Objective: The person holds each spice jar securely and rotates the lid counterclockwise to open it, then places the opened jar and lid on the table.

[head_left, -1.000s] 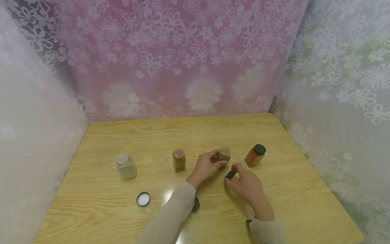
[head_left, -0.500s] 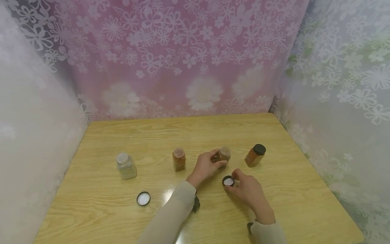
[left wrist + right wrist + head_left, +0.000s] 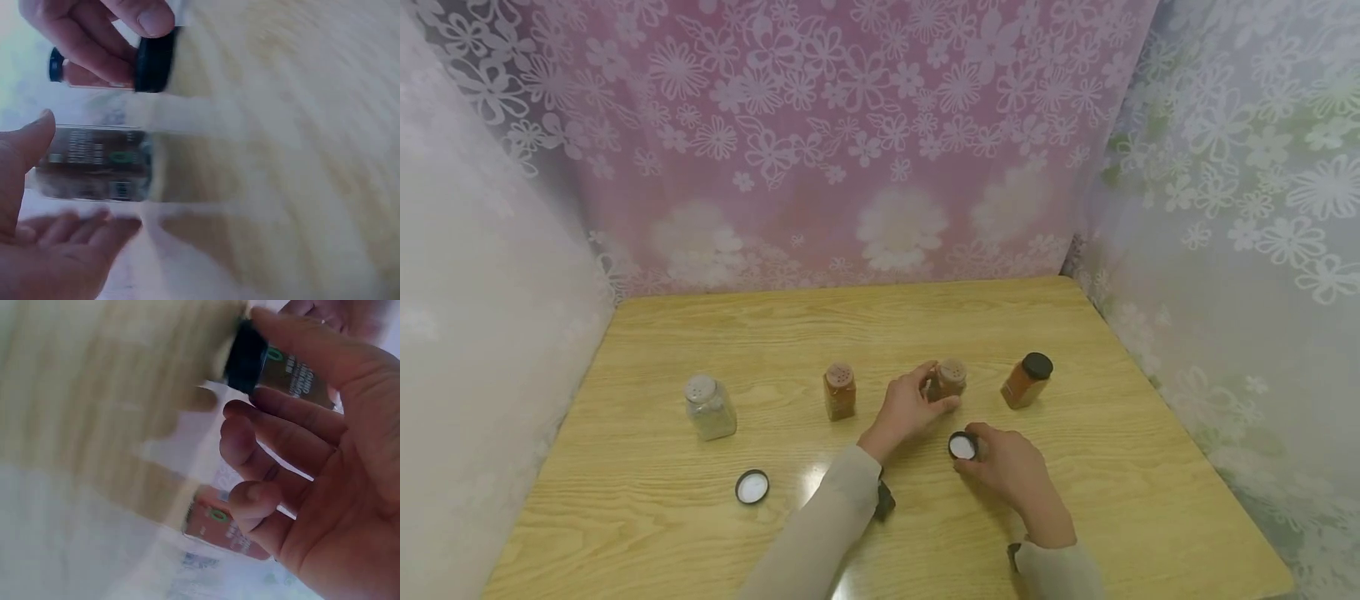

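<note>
An uncapped brown spice jar (image 3: pixel 952 379) with a shaker top stands mid-table. My left hand (image 3: pixel 936 388) holds it, index finger at its far side and thumb at its near side. The left wrist view shows the same jar (image 3: pixel 94 164) blurred between thumb and fingers. Just in front of it my right hand (image 3: pixel 973 442) pinches a black cap (image 3: pixel 962 447), white liner facing up, low over the table. The cap (image 3: pixel 246 357) sits between thumb and fingers in the right wrist view, and shows again as the cap (image 3: pixel 153 60).
To the right stands an orange spice jar with a black cap (image 3: pixel 1026 381). An uncapped orange jar (image 3: pixel 839 392) and a pale jar (image 3: pixel 709 408) stand to the left. A loose cap (image 3: pixel 752 487) lies near the front. Flowered curtains enclose the wooden table (image 3: pixel 1075 500).
My right hand turned the black cap from edge-on to liner-up and lowered it toward the table. My left hand stayed at the jar, its index finger lifting slightly.
</note>
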A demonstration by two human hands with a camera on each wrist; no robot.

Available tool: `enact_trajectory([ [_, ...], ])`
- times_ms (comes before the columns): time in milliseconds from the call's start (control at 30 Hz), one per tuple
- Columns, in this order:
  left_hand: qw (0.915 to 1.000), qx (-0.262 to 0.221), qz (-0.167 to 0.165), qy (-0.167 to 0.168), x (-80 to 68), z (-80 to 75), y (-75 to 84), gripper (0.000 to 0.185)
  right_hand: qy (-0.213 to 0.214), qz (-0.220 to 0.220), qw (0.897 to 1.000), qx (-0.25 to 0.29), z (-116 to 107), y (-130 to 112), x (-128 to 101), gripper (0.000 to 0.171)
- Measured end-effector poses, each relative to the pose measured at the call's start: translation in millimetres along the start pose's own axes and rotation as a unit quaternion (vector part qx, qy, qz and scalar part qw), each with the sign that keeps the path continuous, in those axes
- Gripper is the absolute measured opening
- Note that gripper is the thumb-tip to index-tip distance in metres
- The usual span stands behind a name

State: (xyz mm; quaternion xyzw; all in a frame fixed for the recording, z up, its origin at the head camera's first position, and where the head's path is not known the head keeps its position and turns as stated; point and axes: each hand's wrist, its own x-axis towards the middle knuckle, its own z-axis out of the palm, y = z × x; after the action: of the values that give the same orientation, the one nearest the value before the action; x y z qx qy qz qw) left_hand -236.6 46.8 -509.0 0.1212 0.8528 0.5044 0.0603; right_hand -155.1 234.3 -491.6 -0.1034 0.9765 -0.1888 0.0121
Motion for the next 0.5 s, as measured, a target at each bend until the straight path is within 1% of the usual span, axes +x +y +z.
enact_trajectory([
  [33,1.0000,0.007,-0.003,0.004,-1.1,-0.9,3.2,0.092,0.015,-0.008,1.000,0.006,-2,1,-1,0.058],
  [67,0.9999,0.010,0.002,0.011,-2.7,-2.2,8.1,0.097,0.043,-0.025,0.999,0.009,-6,2,-1,0.055],
  [100,0.9996,0.015,0.013,0.021,-4.2,-3.6,14.1,0.100,0.083,-0.050,0.995,0.016,-10,4,-1,0.051],
  [133,0.9990,0.012,0.028,0.034,-5.7,-4.9,21.1,0.102,0.131,-0.080,0.988,0.022,-16,6,1,0.046],
  [167,0.9975,0.006,0.052,0.047,-6.8,-5.6,29.3,0.101,0.184,-0.113,0.976,0.024,-23,8,2,0.039],
  [200,0.9946,0.000,0.084,0.061,-7.4,-5.2,37.7,0.098,0.237,-0.141,0.961,0.023,-30,12,4,0.031],
  [233,0.9904,-0.009,0.118,0.072,-7.2,-3.9,46.3,0.093,0.290,-0.165,0.942,0.020,-39,15,7,0.025],
  [267,0.9856,-0.021,0.148,0.079,-7.4,-1.5,55.0,0.088,0.338,-0.181,0.923,0.009,-48,19,9,0.022],
  [300,0.9816,-0.026,0.170,0.083,-7.5,2.1,62.9,0.083,0.374,-0.185,0.909,0.001,-57,23,12,0.021],
  [333,0.9782,-0.039,0.187,0.081,-7.1,6.7,69.7,0.078,0.397,-0.177,0.900,-0.008,-66,28,14,0.022],
  [367,0.9765,-0.051,0.197,0.070,-6.8,11.9,75.3,0.075,0.411,-0.160,0.898,-0.016,-73,32,16,0.025],
  [400,0.9769,-0.063,0.197,0.055,-6.3,17.5,79.7,0.073,0.414,-0.139,0.899,-0.017,-80,37,18,0.030],
  [433,0.9782,-0.075,0.190,0.039,-5.2,23.5,83.0,0.071,0.409,-0.114,0.905,-0.019,-85,42,21,0.035],
  [467,0.9809,-0.085,0.174,0.021,-4.6,29.2,85.3,0.071,0.390,-0.083,0.917,-0.019,-89,47,23,0.042],
  [500,0.9828,-0.090,0.161,0.005,-3.1,34.8,86.6,0.073,0.361,-0.050,0.931,-0.015,-92,51,26,0.049],
])
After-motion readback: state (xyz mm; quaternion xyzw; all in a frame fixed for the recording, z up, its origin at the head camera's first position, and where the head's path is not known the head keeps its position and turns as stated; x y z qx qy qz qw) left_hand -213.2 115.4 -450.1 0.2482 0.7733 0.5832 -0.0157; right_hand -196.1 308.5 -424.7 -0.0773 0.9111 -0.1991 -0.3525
